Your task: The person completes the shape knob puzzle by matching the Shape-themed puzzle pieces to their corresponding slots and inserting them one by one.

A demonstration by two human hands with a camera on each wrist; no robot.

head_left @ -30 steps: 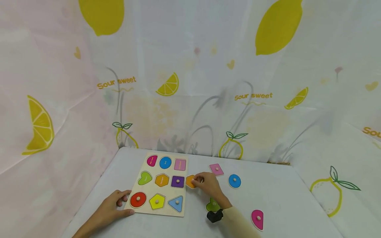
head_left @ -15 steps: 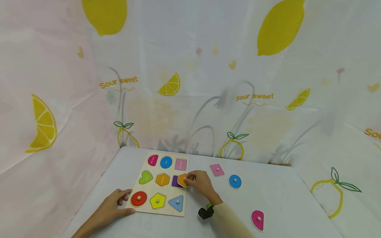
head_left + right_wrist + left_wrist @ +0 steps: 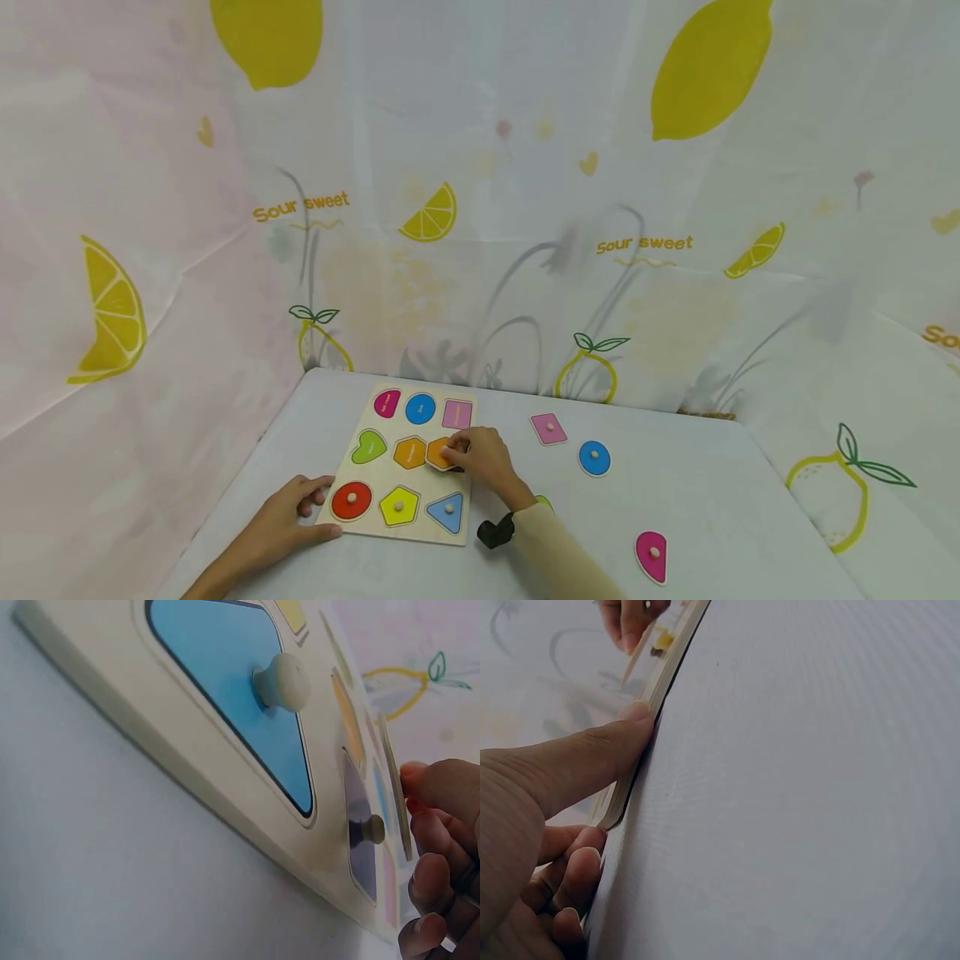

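My right hand (image 3: 483,460) pinches an orange hexagon puzzle piece (image 3: 437,454) by its knob. In the head view the piece overlaps the edge of the orange hexagon slot (image 3: 408,452) and covers the purple square. Edge-on in the right wrist view, the hexagon piece (image 3: 393,780) is raised above the wooden puzzle board (image 3: 422,534). My left hand (image 3: 281,515) holds the board's near left corner, its thumb (image 3: 600,754) along the front edge and fingers at the side. Red circle (image 3: 351,501), yellow pentagon (image 3: 397,506) and blue triangle (image 3: 446,512) pieces sit in the front row.
On the white table to the right lie a pink parallelogram-looking piece (image 3: 549,428), a blue circle piece (image 3: 594,458) and a magenta half-circle piece (image 3: 651,557). A green piece (image 3: 543,502) shows partly behind the right wrist. Lemon-print cloth (image 3: 465,292) hangs around the table.
My right hand has carried the hexagon piece left, from beside the board's right edge, over the purple square to the orange slot's edge. My left hand has stayed at the corner.
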